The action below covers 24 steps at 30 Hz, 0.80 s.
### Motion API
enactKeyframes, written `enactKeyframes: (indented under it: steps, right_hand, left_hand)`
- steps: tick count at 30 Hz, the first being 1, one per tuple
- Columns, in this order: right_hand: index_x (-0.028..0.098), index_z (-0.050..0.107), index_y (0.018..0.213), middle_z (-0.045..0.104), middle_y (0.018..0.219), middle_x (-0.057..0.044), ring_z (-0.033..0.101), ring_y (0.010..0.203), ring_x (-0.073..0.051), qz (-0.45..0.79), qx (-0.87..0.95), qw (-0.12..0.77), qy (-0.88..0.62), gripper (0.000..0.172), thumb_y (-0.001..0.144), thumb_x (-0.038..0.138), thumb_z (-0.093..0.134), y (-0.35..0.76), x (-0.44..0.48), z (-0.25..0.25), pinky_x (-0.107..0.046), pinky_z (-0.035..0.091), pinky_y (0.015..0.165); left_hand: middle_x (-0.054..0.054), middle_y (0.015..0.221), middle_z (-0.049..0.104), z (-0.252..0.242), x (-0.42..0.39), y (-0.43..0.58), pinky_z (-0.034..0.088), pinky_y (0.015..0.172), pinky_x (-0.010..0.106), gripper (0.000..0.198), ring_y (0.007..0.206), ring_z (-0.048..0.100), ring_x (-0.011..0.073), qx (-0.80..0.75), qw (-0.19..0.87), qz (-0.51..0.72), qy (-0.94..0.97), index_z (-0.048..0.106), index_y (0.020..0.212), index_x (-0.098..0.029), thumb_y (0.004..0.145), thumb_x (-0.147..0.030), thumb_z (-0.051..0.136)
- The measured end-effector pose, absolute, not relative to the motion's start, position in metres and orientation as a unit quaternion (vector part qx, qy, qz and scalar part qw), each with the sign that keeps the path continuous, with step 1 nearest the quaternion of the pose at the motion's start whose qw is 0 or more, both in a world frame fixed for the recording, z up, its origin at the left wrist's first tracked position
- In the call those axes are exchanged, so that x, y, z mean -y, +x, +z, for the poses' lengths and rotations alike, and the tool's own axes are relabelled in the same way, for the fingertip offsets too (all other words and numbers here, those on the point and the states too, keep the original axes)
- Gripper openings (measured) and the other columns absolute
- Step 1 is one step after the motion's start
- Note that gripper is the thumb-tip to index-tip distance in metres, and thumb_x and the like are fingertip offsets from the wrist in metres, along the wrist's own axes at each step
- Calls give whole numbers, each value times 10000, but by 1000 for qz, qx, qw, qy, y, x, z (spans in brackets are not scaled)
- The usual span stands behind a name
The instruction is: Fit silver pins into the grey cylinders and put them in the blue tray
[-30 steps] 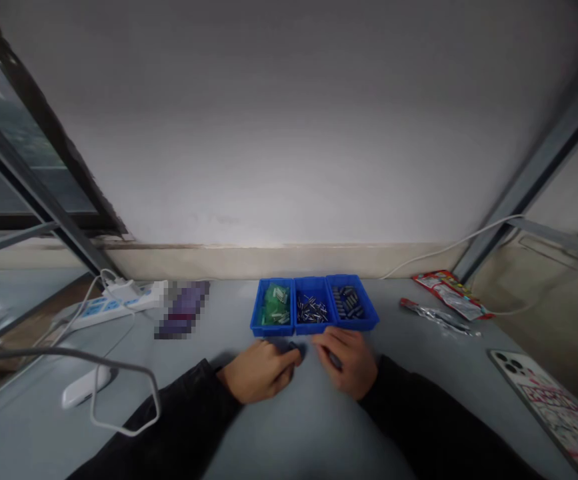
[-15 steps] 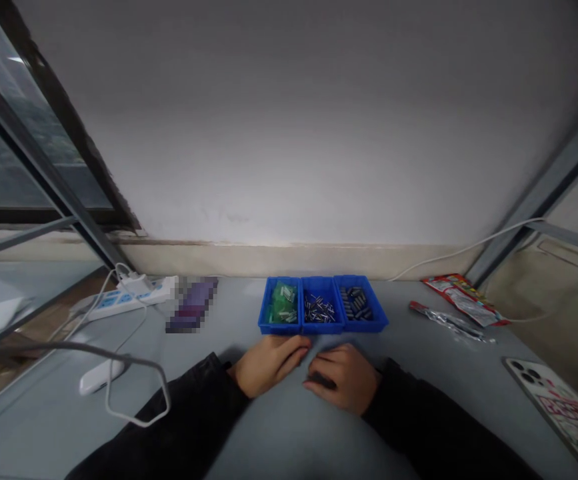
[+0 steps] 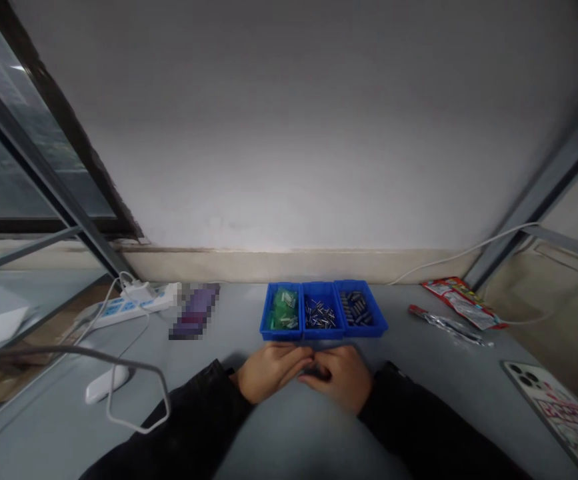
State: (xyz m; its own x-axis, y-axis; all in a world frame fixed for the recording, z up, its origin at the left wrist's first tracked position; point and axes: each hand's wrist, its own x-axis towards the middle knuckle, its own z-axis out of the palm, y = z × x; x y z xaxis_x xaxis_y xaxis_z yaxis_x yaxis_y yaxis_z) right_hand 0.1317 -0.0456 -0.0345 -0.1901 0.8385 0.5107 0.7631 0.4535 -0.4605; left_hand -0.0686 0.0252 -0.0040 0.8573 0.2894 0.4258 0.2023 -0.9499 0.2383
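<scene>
Three blue plastic parts bins (image 3: 323,336) stand abutted on the grey table (image 3: 419,367), and all placements below are recorded relative to this row. Left bin (image 3: 265,320) holds green-tinted parts in clear bags (image 3: 283,309); middle bin (image 3: 316,336) holds a loose mix of slim metal pins with dark bodies (image 3: 320,315); right bin (image 3: 379,327) holds dark cylindrical parts (image 3: 355,308). All three remain stocked, and no finished assembly or output container is evident. Directly in front of the row, the left hand (image 3: 271,373) and right hand (image 3: 343,377) meet at the fingertips, both sleeved in black. A small dark part (image 3: 320,374) sits between them, partly hidden; the right hand is curled closed over it, while the left hand's grip on it cannot be confirmed. Left of the row lie a blurred purple object (image 3: 195,312), a white power strip (image 3: 129,310) with a plugged-in charger (image 3: 139,291), and a white USB device (image 3: 106,385) with its looped cable (image 3: 139,420). Right of the row lie a silver foil strip (image 3: 449,327), a red printed packet (image 3: 461,303), and, farther out, a phone in a patterned case (image 3: 556,413).
</scene>
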Motion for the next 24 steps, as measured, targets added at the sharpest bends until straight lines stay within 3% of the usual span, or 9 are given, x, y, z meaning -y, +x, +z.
enactKeyframes:
  steps: [4, 10, 19, 24]
  right_hand:
    - [183, 575, 548, 612, 545, 34, 535, 491, -124, 61, 765, 365, -527, 357, 778, 383, 761, 127, 46, -31, -286, 243, 543]
    - [181, 537, 583, 583, 552, 35, 512, 500, -112, 32, 768, 364, -526, 230, 777, 234, 647, 127, 47, -32, -296, 229, 551]
    - [196, 583, 700, 615, 629, 20, 547, 558, -129, 41, 790, 328, -517, 160, 842, 265, 607, 137, 49, -28, -296, 256, 568]
    - [205, 631, 802, 666, 727, 6, 631, 665, -158, 42, 802, 312, -507, 157, 919, 295, 579, 143, 47, -31, -296, 312, 598]
  left_hand:
    - [38, 926, 736, -7, -25, -68, 558, 783, 248, 218, 813, 717, 156, -134, 104, 241, 955, 603, 1164, -185, 1067, -274, 430]
    - [38, 880, 718, -6, -23, -68, 538, 741, 234, 188, 778, 691, 153, -154, 134, 247, 947, 616, 1088, -184, 1054, -267, 450]
    - [46, 961, 717, -3, -22, -70, 522, 792, 244, 190, 864, 689, 162, -139, 179, 235, 945, 596, 1122, -183, 1037, -333, 516]
    - [54, 942, 708, -1, -26, -70, 517, 775, 236, 208, 857, 674, 154, -150, 216, 240, 934, 627, 1084, -173, 1048, -320, 483]
